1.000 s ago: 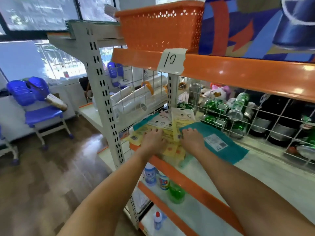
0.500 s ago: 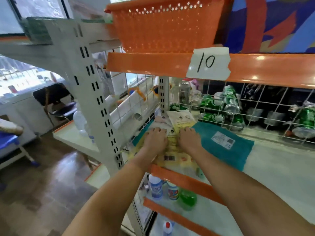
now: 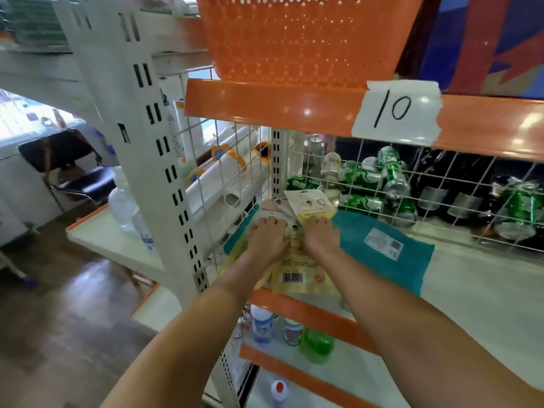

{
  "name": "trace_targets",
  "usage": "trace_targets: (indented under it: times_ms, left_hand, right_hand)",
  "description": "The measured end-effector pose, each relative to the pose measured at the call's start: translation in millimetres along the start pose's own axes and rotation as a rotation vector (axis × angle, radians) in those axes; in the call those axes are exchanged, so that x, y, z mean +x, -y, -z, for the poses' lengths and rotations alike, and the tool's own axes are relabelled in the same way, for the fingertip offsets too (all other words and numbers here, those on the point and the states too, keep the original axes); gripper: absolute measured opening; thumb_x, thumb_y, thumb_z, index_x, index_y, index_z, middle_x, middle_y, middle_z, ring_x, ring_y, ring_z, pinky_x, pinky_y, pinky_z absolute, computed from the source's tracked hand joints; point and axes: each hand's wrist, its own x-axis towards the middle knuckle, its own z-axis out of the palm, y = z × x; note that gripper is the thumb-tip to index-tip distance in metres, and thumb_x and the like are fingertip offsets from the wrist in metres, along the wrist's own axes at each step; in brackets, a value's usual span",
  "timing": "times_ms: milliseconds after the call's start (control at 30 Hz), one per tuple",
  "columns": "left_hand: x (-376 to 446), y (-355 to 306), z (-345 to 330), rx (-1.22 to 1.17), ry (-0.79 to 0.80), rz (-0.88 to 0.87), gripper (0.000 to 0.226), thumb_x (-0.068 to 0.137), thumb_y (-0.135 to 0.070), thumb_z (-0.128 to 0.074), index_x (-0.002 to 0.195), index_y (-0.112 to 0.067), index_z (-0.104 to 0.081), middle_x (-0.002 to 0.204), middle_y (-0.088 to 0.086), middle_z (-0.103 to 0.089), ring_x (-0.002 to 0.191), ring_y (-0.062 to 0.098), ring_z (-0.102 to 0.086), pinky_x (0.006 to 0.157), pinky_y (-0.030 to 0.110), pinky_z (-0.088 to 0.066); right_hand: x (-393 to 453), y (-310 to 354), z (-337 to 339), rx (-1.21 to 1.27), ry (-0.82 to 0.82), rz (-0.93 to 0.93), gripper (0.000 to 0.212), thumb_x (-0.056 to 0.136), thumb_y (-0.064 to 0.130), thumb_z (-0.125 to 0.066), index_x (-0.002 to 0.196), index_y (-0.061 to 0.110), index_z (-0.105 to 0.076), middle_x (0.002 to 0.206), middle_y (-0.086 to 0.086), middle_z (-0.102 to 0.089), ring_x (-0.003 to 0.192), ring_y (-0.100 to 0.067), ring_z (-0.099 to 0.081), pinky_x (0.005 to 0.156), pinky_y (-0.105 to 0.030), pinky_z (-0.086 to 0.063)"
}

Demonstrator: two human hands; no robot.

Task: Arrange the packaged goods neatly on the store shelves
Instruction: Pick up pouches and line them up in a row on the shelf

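A pile of flat yellow and white packets (image 3: 297, 272) lies at the left end of the white shelf (image 3: 471, 278), near its front edge. My left hand (image 3: 266, 237) and my right hand (image 3: 319, 235) lie side by side on top of the pile, palms down, fingers pointing toward the back. One yellow-and-white packet (image 3: 309, 203) sticks out past my fingertips, leaning on the wire grid. A teal flat package (image 3: 382, 245) with a white label lies just right of my right hand.
A wire grid (image 3: 412, 187) backs the shelf, with green cans (image 3: 365, 179) and dark bottles behind it. An orange basket (image 3: 294, 33) sits on the shelf above, marked "10". Bottles (image 3: 262, 323) stand on the lower shelf. White rolls (image 3: 223, 184) lie left of the grid.
The camera has moved closer and lower. Both hands have slid the packet pile toward the back left corner and drawn closer together on it.
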Motion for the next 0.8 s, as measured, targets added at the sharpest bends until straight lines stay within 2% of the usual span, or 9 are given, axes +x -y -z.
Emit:
trace_targets:
  times_ms: [133,267,400,533,600,667,733,800]
  left_hand:
    - [-1.1,1.6,1.5,0.0,0.019,0.009,0.038,0.096,-0.03,-0.035,0.127,-0.012,-0.049,0.133,0.012,-0.047,0.123,0.031,-0.042,0.099,0.045,-0.034]
    - [-2.6,0.5,-0.6,-0.003,0.029,0.04,0.037,0.098,-0.03,-0.032,0.124,-0.013,-0.05,0.132,0.012,-0.048,0.122,0.03,-0.044,0.101,0.046,-0.035]
    - [-5.8,-8.4,1.5,0.041,0.053,0.047,0.034,0.098,-0.029,-0.033,0.122,-0.012,-0.049,0.129,0.012,-0.049,0.12,0.031,-0.045,0.099,0.046,-0.037]
    - [-8.6,-15.1,3.7,0.046,0.05,0.05,0.035,0.098,-0.028,-0.036,0.128,-0.014,-0.048,0.133,0.01,-0.048,0.123,0.029,-0.044,0.101,0.046,-0.036]
    - [-9.1,-17.4,3.4,0.036,0.053,0.047,0.036,0.097,-0.026,-0.04,0.131,-0.015,-0.045,0.135,0.01,-0.046,0.126,0.028,-0.042,0.104,0.047,-0.034]
    - [-7.8,-19.8,4.4,0.027,0.047,0.036,0.038,0.096,-0.025,-0.047,0.133,-0.015,-0.045,0.138,0.01,-0.044,0.128,0.028,-0.04,0.106,0.046,-0.033]
    - [-6.3,-24.0,7.3,-0.036,0.047,0.033,0.041,0.094,-0.027,-0.05,0.134,-0.016,-0.045,0.139,0.009,-0.043,0.13,0.027,-0.039,0.108,0.044,-0.031]
    - [-5.2,-30.3,10.2,-0.084,0.058,0.037,0.042,0.094,-0.031,-0.051,0.134,-0.017,-0.045,0.139,0.008,-0.043,0.129,0.026,-0.038,0.109,0.043,-0.03]
  right_hand:
    - [11.2,1.2,-2.9,-0.135,0.021,0.018,0.042,0.094,0.011,-0.044,0.136,0.005,-0.041,0.136,-0.013,-0.047,0.126,-0.027,-0.043,0.102,-0.034,-0.033]
    - [13.8,2.5,-0.6,-0.266,0.061,0.049,0.052,0.094,0.015,-0.046,0.143,0.002,-0.033,0.143,-0.012,-0.041,0.131,-0.028,-0.038,0.107,-0.038,-0.03]
    - [11.8,-0.6,4.9,-0.234,0.073,0.057,0.049,0.096,0.014,-0.037,0.143,0.004,-0.034,0.145,-0.011,-0.041,0.132,-0.027,-0.038,0.108,-0.041,-0.029]
    - [4.1,-6.1,10.4,-0.164,0.025,0.081,0.047,0.095,0.009,-0.038,0.141,0.003,-0.036,0.14,-0.011,-0.045,0.128,-0.027,-0.042,0.106,-0.037,-0.031]
    - [-1.3,-9.4,15.8,-0.141,-0.014,0.11,0.041,0.093,0.005,-0.041,0.134,0.005,-0.045,0.133,-0.01,-0.052,0.122,-0.028,-0.049,0.1,-0.035,-0.035]
    - [-5.7,-12.2,23.7,-0.11,-0.059,0.139,0.033,0.092,0.002,-0.044,0.123,0.006,-0.054,0.122,-0.01,-0.06,0.113,-0.027,-0.056,0.088,-0.032,-0.042]
    - [-10.3,-15.0,32.7,-0.053,-0.089,0.15,0.025,0.093,0.002,-0.045,0.114,0.008,-0.058,0.113,-0.008,-0.064,0.103,-0.025,-0.061,0.074,-0.03,-0.042]
    - [-14.6,-18.1,41.2,0.058,-0.106,0.141,0.023,0.095,0.007,-0.045,0.112,0.009,-0.06,0.109,-0.007,-0.065,0.099,-0.024,-0.063,0.069,-0.029,-0.042]
